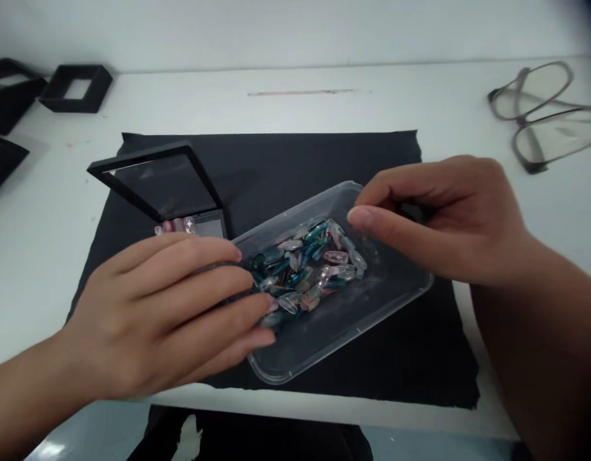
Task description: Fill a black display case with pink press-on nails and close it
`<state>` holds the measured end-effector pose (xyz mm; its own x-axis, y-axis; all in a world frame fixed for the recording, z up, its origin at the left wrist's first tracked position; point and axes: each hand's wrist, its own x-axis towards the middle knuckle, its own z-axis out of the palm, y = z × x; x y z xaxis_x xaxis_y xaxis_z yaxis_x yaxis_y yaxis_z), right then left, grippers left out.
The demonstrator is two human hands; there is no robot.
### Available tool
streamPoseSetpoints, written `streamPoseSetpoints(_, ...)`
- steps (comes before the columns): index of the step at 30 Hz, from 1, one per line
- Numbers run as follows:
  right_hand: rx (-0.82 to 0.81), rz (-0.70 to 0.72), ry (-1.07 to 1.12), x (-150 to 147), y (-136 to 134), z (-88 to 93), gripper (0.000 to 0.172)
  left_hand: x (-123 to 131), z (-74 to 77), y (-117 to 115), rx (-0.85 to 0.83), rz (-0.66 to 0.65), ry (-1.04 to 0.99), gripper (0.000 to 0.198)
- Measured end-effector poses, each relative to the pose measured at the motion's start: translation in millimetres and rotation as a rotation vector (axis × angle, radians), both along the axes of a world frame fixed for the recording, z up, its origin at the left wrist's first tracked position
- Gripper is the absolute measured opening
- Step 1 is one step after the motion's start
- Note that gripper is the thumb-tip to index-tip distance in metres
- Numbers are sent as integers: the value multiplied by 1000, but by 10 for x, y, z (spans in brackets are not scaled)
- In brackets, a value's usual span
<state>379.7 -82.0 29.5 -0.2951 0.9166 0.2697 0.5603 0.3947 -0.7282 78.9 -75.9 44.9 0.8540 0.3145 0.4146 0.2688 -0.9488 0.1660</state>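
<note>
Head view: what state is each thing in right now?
display case, lid raised, open
clear tray, uncovered, flat on the cloth
coloured pieces, piled loose in the tray
black cloth, spread flat
glasses, lying on the table
left hand, flat, fingers stretched over the tray's end
right hand, thumb near forefinger over the tray; hold unclear

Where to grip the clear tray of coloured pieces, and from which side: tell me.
Grip the clear tray by its raised rim at the near-right long edge, coming from the right: that edge is bare, while the left hand covers the left end. The walls are shallow and the pieces lie loose, so keep it level.
</note>
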Motion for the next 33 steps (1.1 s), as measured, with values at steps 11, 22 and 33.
streamPoseSetpoints(11,88,-36,0,-48,8,-57,43,1055,-3,213,118,-31,542,20)
streamPoseSetpoints(22,97,-7,20,-74,25,-57,43,1198,-33,201,108,67,559,14)
streamPoseSetpoints(33,-32,-92,221,-78,64,-121,56,826,13,132,186,4,80,23)
